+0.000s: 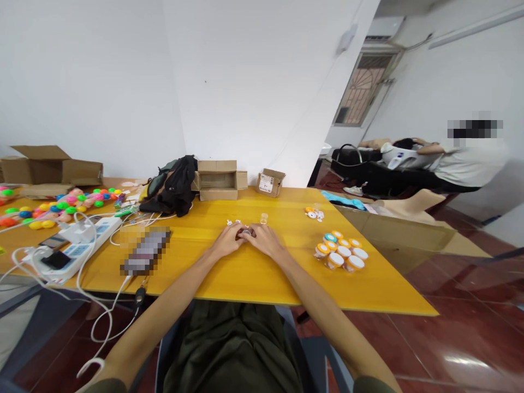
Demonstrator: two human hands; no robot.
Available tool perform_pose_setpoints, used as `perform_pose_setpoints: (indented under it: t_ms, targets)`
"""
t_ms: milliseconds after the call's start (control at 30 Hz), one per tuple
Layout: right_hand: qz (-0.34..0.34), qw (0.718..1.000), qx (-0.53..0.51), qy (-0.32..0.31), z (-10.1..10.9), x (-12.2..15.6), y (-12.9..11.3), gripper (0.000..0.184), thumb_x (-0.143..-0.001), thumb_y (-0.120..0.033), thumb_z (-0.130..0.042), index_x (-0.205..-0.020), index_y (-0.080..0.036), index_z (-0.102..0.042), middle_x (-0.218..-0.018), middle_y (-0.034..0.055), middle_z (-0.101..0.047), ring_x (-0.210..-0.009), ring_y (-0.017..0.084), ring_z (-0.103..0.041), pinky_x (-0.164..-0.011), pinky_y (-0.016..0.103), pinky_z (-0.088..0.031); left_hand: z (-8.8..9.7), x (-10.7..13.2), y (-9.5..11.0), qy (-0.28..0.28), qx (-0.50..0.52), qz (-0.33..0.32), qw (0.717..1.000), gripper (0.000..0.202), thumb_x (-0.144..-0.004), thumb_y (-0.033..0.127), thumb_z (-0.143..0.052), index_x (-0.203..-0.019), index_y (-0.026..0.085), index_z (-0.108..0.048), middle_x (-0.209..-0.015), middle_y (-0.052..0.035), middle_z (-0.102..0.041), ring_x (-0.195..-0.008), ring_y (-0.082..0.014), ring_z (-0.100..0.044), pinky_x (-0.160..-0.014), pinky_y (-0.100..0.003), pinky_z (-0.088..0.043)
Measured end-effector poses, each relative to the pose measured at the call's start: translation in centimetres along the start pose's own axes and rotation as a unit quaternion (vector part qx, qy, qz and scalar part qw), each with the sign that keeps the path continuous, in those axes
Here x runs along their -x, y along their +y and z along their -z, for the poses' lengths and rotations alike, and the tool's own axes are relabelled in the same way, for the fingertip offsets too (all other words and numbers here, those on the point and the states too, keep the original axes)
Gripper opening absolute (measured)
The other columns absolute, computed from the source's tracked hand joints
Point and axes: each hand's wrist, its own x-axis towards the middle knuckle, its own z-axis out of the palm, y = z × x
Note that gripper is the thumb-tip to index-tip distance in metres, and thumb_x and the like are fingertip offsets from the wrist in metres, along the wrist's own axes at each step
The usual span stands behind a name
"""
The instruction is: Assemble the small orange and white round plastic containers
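Note:
Both my hands rest together on the yellow table [254, 273]. My left hand [227, 240] and my right hand [265, 239] have fingers curled and meet around a small pale object [246, 233] that I cannot name. A small clear cup [264, 218] and tiny white bits [234, 222] lie just beyond my fingers. A cluster of several small jars with white and orange lids [341, 251] stands to the right of my right hand.
A phone [145, 251] lies left of my hands, beside power strips [77, 245] with white cables. Coloured balls [57, 204], a black bag [174, 188] and cardboard boxes [216, 179] sit further back. A person [462, 161] is at the far right.

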Motion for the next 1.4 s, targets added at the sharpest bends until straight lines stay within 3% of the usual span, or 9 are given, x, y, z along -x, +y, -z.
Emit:
perform_pose_setpoints:
  t_ms: [133, 367, 500, 600, 767, 933, 1133, 1267, 1400]
  targets:
    - [0.013, 0.999, -0.028, 0.036, -0.1, -0.3, 0.4, 0.038, -0.094, -0.055, -0.056, -0.079, -0.024, -0.071, -0.086, 0.0094, -0.075, -0.082, 0.024, -0.069, -0.066, 0.029, -0.043, 0.3, -0.1, -0.4, 0.018, -0.031, 0.009, 0.999, 0.013, -0.081, 0.022, -0.067, -0.094, 0.024, -0.066, -0.095, -0.0038, -0.071, -0.093, -0.0231, -0.067, -0.09, -0.039, -0.054]
    - [-0.036, 0.995, 0.013, 0.088, 0.9, -0.7, 1.7, 0.018, -0.097, -0.029, -0.055, -0.095, -0.023, -0.071, -0.1, 0.0095, -0.073, -0.087, 0.023, -0.068, -0.069, 0.03, -0.046, 1.8, 0.0, -1.0, 0.017, -0.039, 0.032, 0.999, 0.037, -0.074, 0.028, -0.076, -0.108, 0.023, -0.063, -0.099, -0.0039, -0.07, -0.099, -0.0247, -0.064, -0.095, -0.041, -0.051]
    - [0.027, 0.997, 0.023, 0.075, 0.6, -0.7, 1.9, 0.023, -0.096, -0.018, -0.051, -0.107, -0.022, -0.071, -0.109, 0.0103, -0.069, -0.098, 0.022, -0.066, -0.08, 0.03, -0.05, 3.2, -0.4, -1.8, 0.073, -0.05, 0.048, 0.995, 0.021, -0.083, 0.024, -0.064, -0.104, 0.024, -0.063, -0.103, -0.0051, -0.069, -0.1, -0.0237, -0.063, -0.096, -0.041, -0.049]
    - [0.103, 0.993, 0.032, 0.049, -0.1, -0.8, 1.5, 0.03, -0.095, -0.013, -0.051, -0.118, -0.022, -0.069, -0.116, 0.0111, -0.066, -0.108, 0.022, -0.062, -0.092, 0.032, -0.048, 3.8, -0.7, -2.7, 0.112, -0.08, 0.078, 0.987, 0.022, -0.084, 0.018, -0.059, -0.105, 0.024, -0.064, -0.109, -0.0066, -0.068, -0.107, -0.0253, -0.061, -0.101, -0.044, -0.047]
    - [0.158, 0.985, 0.059, 0.027, -1.2, -1.3, 1.5, 0.03, -0.096, -0.011, -0.049, -0.11, -0.022, -0.073, -0.112, 0.0111, -0.064, -0.107, 0.022, -0.061, -0.095, 0.034, -0.047, 3.7, -0.7, -3.7, 0.049, -0.118, 0.102, 0.986, 0.027, -0.087, 0.02, -0.06, -0.112, 0.026, -0.069, -0.115, -0.008, -0.068, -0.112, -0.0284, -0.057, -0.1, -0.047, -0.045]
    - [0.145, 0.988, 0.025, 0.044, -1.8, -1.8, 2.9, 0.024, -0.097, -0.016, -0.051, -0.1, -0.023, -0.074, -0.1, 0.009, -0.066, -0.098, 0.021, -0.062, -0.09, 0.032, -0.049, 3.3, -0.8, -3.7, 0.026, -0.088, 0.086, 0.992, 0.017, -0.089, 0.022, -0.058, -0.095, 0.024, -0.074, -0.099, -0.0065, -0.069, -0.1, -0.024, -0.061, -0.096, -0.04, -0.047]
    - [0.105, 0.977, -0.154, 0.1, -2.4, -2.3, 3.6, 0.022, -0.091, -0.013, -0.051, -0.088, -0.022, -0.071, -0.09, 0.0062, -0.071, -0.085, 0.02, -0.066, -0.081, 0.032, -0.052, 3.3, -1.1, -3.3, 0.073, 0.019, 0.131, 0.989, 0.005, -0.078, 0.021, -0.066, -0.073, 0.022, -0.065, -0.073, 0.0002, -0.064, -0.07, -0.0172, -0.059, -0.073, -0.03, -0.05]
    - [0.068, 0.934, -0.336, 0.105, -2.4, -2.6, 3.4, 0.017, -0.088, -0.024, -0.055, -0.085, -0.022, -0.071, -0.072, 0.0013, -0.07, -0.07, 0.019, -0.066, -0.072, 0.033, -0.054, 2.8, -1.4, -2.4, 0.096, 0.109, 0.155, 0.977, 0.012, -0.075, 0.021, -0.066, -0.066, 0.021, -0.058, -0.058, 0.0046, -0.058, -0.057, -0.0137, -0.054, -0.064, -0.027, -0.046]
    - [0.035, 0.877, -0.472, 0.083, -2.2, -2.6, 2.9, 0.019, -0.079, -0.04, -0.067, -0.081, -0.023, -0.072, -0.071, 0.0018, -0.072, -0.067, 0.02, -0.067, -0.069, 0.034, -0.057, 1.9, -1.7, -1.3, 0.119, 0.227, 0.159, 0.953, 0.019, -0.069, 0.03, -0.073, -0.066, 0.021, -0.057, -0.059, 0.0045, -0.061, -0.053, -0.0121, -0.055, -0.06, -0.026, -0.046]
